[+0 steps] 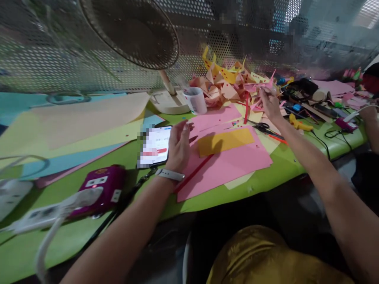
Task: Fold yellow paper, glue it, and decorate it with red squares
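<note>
In the head view, your left hand (179, 144) hovered beside a lit phone (155, 146) at a green-covered table (257, 185), fingers half open and loosely curled, with nothing visible in them. Your right hand (270, 103) reached out to a heap of folded paper (225, 88), fingertips drawn together beside a pointed pink piece (272, 80); whether they gripped it or only touched it, you could not tell. An orange strip (226, 141) lay flat on a large pink sheet (227, 169) between your forearms, near a red strip (204, 161). The loose pile looked ready to slide (its pieces leaned on one another), so a careless tug at one could have spilled several. Your right forearm spanned the table near black-handled scissors (263, 126) and a yellow glue gun (299, 124); a low sweep back might have knocked either, while a drop of your left wrist could have nudged the phone.
</note>
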A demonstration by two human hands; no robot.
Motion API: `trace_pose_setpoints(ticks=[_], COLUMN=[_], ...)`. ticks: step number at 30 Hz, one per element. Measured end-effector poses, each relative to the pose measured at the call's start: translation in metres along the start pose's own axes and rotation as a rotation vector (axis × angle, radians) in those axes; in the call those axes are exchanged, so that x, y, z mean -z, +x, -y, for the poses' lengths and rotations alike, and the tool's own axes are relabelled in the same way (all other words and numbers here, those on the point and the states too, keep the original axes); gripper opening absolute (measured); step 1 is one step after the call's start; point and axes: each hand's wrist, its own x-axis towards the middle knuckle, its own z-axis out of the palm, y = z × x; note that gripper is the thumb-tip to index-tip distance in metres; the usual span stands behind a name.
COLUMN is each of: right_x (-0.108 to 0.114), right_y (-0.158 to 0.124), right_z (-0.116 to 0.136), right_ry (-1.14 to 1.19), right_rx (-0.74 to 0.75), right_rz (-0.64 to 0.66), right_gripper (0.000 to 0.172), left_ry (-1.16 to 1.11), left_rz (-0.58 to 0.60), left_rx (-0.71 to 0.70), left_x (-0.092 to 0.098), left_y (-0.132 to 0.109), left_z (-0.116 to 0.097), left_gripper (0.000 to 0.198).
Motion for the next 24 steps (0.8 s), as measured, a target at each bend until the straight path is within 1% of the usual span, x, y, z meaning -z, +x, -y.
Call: trace_pose_setpoints(ticks=[2, 4, 6, 8, 9, 11, 14, 16, 18, 20, 22, 24], right_x=[0.004, 0.006, 0.008, 0.01, 0.01, 0.01, 0.005, 0.001, 0.001, 0.003, 0.007, 0.011], right_y=[-0.009, -0.019, -0.03, -0.041, -0.047, -0.056, -0.065, -0.067, -0.069, -0.069, -0.069, -0.07], right_z=[0.009, 0.017, 0.024, 0.03, 0.033, 0.037, 0.039, 0.039, 0.038, 0.037, 0.036, 0.033], right_ry=[0.051, 0.066, -0.001, -0.139, -0.216, -0.332, -0.391, -0.445, -0.529, -0.588, -0.585, -0.543], right_rx=[-0.002, 0.008, 0.058, 0.126, 0.153, 0.175, 0.162, 0.155, 0.14, 0.111, 0.088, 0.089], right_rz=[-0.003, 0.036, 0.116, 0.222, 0.276, 0.351, 0.403, 0.444, 0.473, 0.464, 0.446, 0.461], right_gripper=[0.075, 0.068, 0.054, 0.04, 0.035, 0.033, 0.034, 0.033, 0.032, 0.032, 0.034, 0.038], left_ry=[0.011, 0.057, 0.162, 0.313, 0.391, 0.525, 0.697, 0.797, 0.864, 0.897, 0.905, 0.898], left_rz=[0.029, 0.087, 0.191, 0.323, 0.386, 0.497, 0.667, 0.754, 0.776, 0.762, 0.751, 0.755], left_rx=[0.011, 0.003, -0.027, -0.072, -0.096, -0.141, -0.175, -0.186, -0.219, -0.263, -0.29, -0.304], left_x=[0.001, 0.002, 0.004, 0.006, 0.007, 0.007, 0.007, 0.006, 0.007, 0.007, 0.008, 0.008], left_y=[0.0, 0.0, 0.001, 0.0, -0.001, -0.005, -0.013, -0.018, -0.02, -0.021, -0.02, -0.019], left_z=[-0.001, -0.003, -0.005, -0.006, -0.006, -0.004, 0.001, 0.005, 0.008, 0.011, 0.012, 0.01], left_gripper=[0.038, 0.041, 0.045, 0.049, 0.051, 0.058, 0.071, 0.076, 0.078, 0.078, 0.078, 0.077])
